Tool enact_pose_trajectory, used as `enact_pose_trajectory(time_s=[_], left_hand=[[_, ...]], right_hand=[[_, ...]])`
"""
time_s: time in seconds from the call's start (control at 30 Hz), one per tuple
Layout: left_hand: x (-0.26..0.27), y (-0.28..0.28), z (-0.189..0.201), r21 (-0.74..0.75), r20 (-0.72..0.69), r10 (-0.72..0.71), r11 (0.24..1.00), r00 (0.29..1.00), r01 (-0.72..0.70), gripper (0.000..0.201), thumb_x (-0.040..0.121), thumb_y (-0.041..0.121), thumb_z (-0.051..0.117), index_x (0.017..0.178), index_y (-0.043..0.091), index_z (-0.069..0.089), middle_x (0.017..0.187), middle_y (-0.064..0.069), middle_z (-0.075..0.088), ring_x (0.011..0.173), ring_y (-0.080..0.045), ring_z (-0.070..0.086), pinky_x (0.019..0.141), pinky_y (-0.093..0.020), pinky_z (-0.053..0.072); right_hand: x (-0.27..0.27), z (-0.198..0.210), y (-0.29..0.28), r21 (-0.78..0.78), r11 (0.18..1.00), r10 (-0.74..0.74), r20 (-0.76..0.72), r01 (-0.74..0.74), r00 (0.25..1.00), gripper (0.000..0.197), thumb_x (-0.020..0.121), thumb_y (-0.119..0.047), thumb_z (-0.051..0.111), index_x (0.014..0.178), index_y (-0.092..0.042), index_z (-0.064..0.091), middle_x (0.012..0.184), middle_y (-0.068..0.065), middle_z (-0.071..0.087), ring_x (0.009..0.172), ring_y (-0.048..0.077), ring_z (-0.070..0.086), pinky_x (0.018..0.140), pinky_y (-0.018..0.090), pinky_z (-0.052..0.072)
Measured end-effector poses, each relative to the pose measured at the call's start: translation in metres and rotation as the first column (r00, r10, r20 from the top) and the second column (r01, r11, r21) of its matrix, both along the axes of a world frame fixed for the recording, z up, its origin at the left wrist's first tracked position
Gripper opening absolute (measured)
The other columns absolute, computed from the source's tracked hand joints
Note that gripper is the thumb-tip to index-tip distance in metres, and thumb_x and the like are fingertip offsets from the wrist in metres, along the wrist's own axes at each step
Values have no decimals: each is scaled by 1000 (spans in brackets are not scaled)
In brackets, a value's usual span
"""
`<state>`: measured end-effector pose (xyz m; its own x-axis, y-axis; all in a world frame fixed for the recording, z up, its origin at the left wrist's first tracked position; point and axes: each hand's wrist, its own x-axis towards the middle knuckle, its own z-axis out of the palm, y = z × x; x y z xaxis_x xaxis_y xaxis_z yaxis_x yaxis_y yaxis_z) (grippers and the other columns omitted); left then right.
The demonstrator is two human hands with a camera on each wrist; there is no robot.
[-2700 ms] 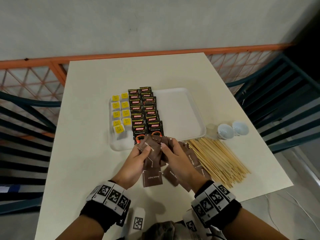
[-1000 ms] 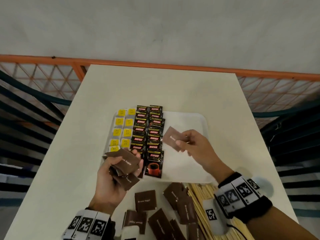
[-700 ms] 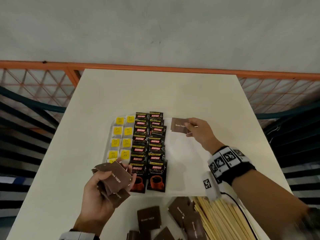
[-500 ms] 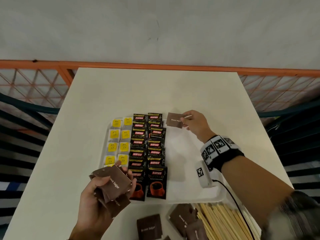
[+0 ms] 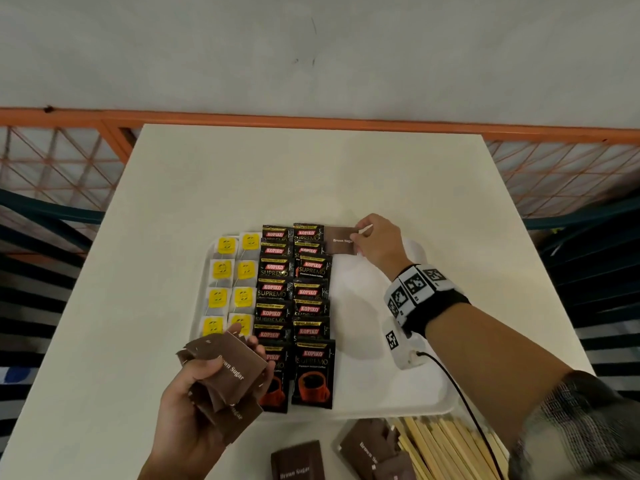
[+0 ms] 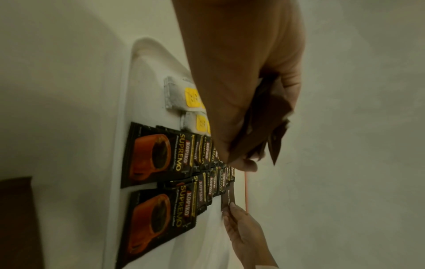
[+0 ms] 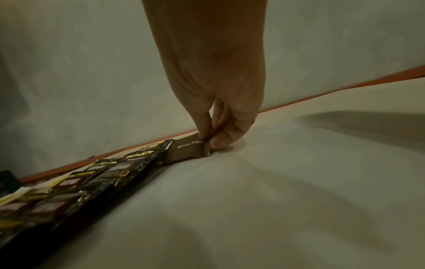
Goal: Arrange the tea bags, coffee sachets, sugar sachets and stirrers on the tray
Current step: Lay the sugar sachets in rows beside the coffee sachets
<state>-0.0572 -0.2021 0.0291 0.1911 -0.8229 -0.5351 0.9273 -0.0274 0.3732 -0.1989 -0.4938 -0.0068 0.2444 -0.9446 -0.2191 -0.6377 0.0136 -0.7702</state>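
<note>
The white tray holds two columns of yellow-tagged tea bags and two columns of black coffee sachets. My right hand pinches one brown sugar sachet at the tray's far end, right beside the coffee column; in the right wrist view the sachet lies low on the tray under my fingertips. My left hand grips a fan of several brown sugar sachets over the tray's near left corner. Wooden stirrers lie on the table.
More brown sugar sachets lie loose on the table near the front edge, beside the stirrers. The right half of the tray is bare. An orange railing runs behind the table; a cable trails from my right wrist.
My right hand has carried one sugar sachet from mid-tray to the tray's far end and lowered it beside the coffee sachets. My left hand keeps holding its bundle.
</note>
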Motion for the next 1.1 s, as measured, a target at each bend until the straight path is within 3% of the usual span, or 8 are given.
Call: enact_pose_trajectory(time_s=[0.07,0.17,0.3,0.4,0.53,0.6,0.73,1.1], left_hand=[[-6,-3,2,-10,18,17,1000,1000,-17,82,29,16,86,108,7,66,100,-19,66,85,-30,68,73,-46,56],[-10,-6,3,59,42,16,998,999,-18,87,20,13,87,105,10,68,97,-17,67,81,-30,69,73,-47,56],[-16,-12,5,62,48,-47,997,998,44,57,44,15,80,100,12,69,92,-17,70,79,-31,70,70,-42,57],[-23,-21,8,91,101,-68,994,993,59,34,69,13,54,101,13,67,90,-16,70,77,-32,66,63,-36,57],[-33,-36,14,130,145,-129,985,981,111,49,53,14,74,101,12,66,86,-16,70,71,-27,66,56,-30,57],[-37,-41,15,126,169,-158,982,973,137,29,65,17,61,92,11,69,83,-16,68,70,-25,63,54,-28,55],[-42,-44,20,73,165,-185,982,969,175,27,75,23,53,78,11,77,81,-15,73,67,-22,70,59,-29,57],[-40,-41,21,89,257,-170,984,951,152,45,71,13,55,116,12,56,81,-6,73,64,-15,68,52,-24,55]], right_hand=[[0,0,2,-29,1000,-2,-5,2,1000,18,86,-7,62,102,-3,55,78,11,59,56,11,51,41,2,37],[-1,4,6,-52,999,-7,-27,5,1000,23,87,-9,61,107,-3,53,79,9,57,58,10,49,45,4,38],[-4,18,16,-90,996,-32,-55,27,998,28,89,-10,58,115,-4,52,82,7,56,74,17,52,65,21,39],[-6,41,43,-92,995,44,-26,-47,999,21,91,-20,56,108,-8,57,78,-1,57,71,13,53,59,18,38],[-6,75,106,218,885,408,63,-412,911,33,86,-47,55,101,-18,57,89,3,61,73,13,60,57,18,44],[-6,84,133,362,770,504,163,-526,848,40,82,-49,60,108,-19,56,99,4,61,78,12,60,56,19,48],[-10,83,154,390,762,422,308,-518,853,37,78,-31,72,108,-20,52,92,-6,59,82,9,60,65,21,52],[-21,83,153,288,857,305,383,-427,872,19,95,-15,47,106,-11,63,81,-9,57,63,-11,53,54,3,39]])
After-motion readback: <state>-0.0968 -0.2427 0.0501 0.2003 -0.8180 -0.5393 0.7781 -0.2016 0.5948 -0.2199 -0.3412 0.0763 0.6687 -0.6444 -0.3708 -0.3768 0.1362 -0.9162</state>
